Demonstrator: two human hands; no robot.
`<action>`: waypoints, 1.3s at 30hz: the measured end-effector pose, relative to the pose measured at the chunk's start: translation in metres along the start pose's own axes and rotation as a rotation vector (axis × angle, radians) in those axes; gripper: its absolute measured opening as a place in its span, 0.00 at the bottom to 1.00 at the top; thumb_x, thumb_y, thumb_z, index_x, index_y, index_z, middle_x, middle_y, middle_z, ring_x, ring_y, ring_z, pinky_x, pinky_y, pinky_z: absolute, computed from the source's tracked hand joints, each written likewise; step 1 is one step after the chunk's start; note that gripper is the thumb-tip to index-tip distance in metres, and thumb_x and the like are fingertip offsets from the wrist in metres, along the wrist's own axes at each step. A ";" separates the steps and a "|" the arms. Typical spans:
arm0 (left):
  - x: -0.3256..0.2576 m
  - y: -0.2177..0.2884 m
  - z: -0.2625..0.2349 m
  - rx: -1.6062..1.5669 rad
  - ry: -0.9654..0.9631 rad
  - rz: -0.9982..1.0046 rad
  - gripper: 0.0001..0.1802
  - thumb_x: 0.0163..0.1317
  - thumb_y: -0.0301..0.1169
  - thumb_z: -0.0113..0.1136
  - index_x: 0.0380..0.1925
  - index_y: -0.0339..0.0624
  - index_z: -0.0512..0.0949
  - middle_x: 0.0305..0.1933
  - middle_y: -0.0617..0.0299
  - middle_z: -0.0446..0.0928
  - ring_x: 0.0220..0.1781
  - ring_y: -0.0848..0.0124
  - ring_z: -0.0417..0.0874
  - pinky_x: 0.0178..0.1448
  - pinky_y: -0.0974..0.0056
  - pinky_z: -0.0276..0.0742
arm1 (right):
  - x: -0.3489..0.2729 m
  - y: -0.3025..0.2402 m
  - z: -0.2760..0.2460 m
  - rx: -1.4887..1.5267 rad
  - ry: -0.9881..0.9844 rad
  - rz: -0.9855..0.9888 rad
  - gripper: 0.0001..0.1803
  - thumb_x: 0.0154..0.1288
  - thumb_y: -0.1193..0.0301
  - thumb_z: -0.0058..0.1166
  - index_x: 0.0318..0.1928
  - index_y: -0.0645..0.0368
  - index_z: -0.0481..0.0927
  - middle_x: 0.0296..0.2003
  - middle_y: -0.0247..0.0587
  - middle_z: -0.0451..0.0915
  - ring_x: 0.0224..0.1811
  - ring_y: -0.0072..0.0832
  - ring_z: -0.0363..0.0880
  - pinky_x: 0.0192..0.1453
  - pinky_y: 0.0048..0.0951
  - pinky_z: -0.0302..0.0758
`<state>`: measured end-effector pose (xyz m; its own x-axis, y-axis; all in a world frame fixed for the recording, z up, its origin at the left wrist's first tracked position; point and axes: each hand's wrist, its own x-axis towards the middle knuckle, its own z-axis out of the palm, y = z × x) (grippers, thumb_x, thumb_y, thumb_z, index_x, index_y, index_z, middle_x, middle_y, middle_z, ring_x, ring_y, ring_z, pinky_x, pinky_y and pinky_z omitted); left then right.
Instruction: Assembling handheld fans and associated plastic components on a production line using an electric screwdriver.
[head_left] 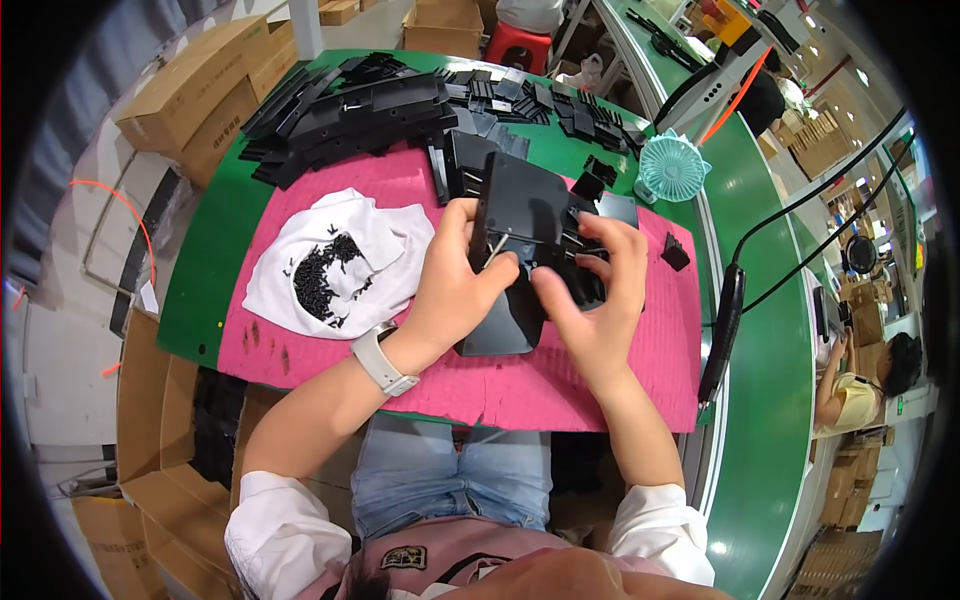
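black plastic panel [520, 215] gripped by both hands — left hand [455, 285], right hand [595, 300].

Both hands close together, fingers [470, 225] curled

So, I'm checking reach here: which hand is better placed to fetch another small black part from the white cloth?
Probably the left hand. The white cloth with its pile of small black parts lies on its side; the right hand grips the black plastic piece farther away.

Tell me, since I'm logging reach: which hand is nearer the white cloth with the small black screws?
Left. The left hand holds the black plastic part just right of the white cloth; the right hand is farther right.
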<state>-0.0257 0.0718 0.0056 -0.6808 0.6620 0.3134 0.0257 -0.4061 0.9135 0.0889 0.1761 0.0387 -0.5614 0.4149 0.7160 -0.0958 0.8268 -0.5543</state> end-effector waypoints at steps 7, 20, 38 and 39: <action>-0.002 -0.001 -0.002 0.074 0.070 0.065 0.23 0.52 0.22 0.53 0.49 0.35 0.60 0.44 0.57 0.68 0.46 0.72 0.70 0.53 0.66 0.69 | -0.017 0.000 0.014 0.281 -0.367 0.390 0.24 0.57 0.73 0.61 0.51 0.67 0.67 0.30 0.43 0.79 0.22 0.17 0.75 0.25 0.19 0.71; 0.011 0.018 -0.018 -0.611 -0.583 -0.654 0.40 0.67 0.62 0.33 0.49 0.34 0.75 0.46 0.57 0.79 0.48 0.72 0.78 0.58 0.68 0.68 | 0.026 0.029 -0.046 0.537 -0.605 0.283 0.17 0.49 0.82 0.55 0.43 0.64 0.82 0.33 0.37 0.75 0.38 0.25 0.75 0.46 0.24 0.71; -0.003 0.011 0.003 -0.495 -0.386 -0.879 0.24 0.69 0.38 0.42 0.58 0.31 0.65 0.49 0.45 0.77 0.47 0.57 0.83 0.54 0.55 0.79 | 0.011 0.023 -0.019 0.077 -0.084 -0.124 0.18 0.45 0.83 0.56 0.40 0.59 0.78 0.37 0.43 0.73 0.42 0.40 0.73 0.44 0.34 0.73; 0.000 0.012 0.004 -0.486 -0.393 -0.882 0.24 0.69 0.38 0.42 0.58 0.31 0.65 0.49 0.45 0.77 0.47 0.57 0.83 0.54 0.55 0.79 | 0.014 0.024 -0.023 0.069 -0.011 -0.132 0.15 0.46 0.82 0.57 0.39 0.60 0.79 0.35 0.42 0.75 0.38 0.35 0.75 0.39 0.32 0.74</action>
<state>-0.0229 0.0695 0.0181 -0.0326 0.9640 -0.2637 -0.7108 0.1631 0.6843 0.0973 0.2106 0.0448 -0.5495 0.2997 0.7799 -0.2257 0.8455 -0.4840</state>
